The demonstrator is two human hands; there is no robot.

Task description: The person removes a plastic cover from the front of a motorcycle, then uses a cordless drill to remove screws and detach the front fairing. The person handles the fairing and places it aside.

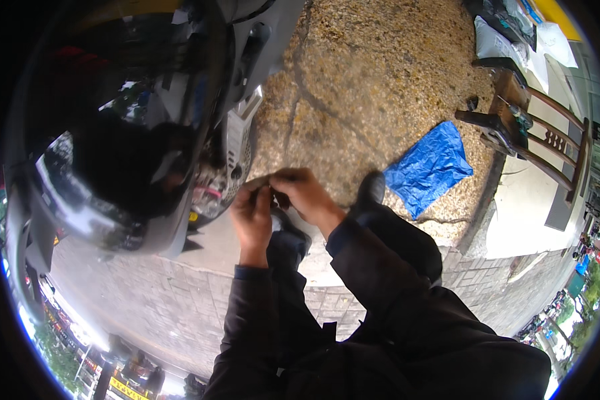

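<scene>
Bunching fingers [285, 178] of left hand [250, 217] and right hand [308, 197] close, cannot tell if clamped on anything, four o'clock from vehicle [140, 127]; risking drops through loose pinching.

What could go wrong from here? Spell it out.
Slipping: the crumpled blue sheet lies close beside the right shoe and might slide if stepped on. Dropping: the left grip and right grip come together over the ground; any small piece between them, too unclear to make out, could fall.
</scene>
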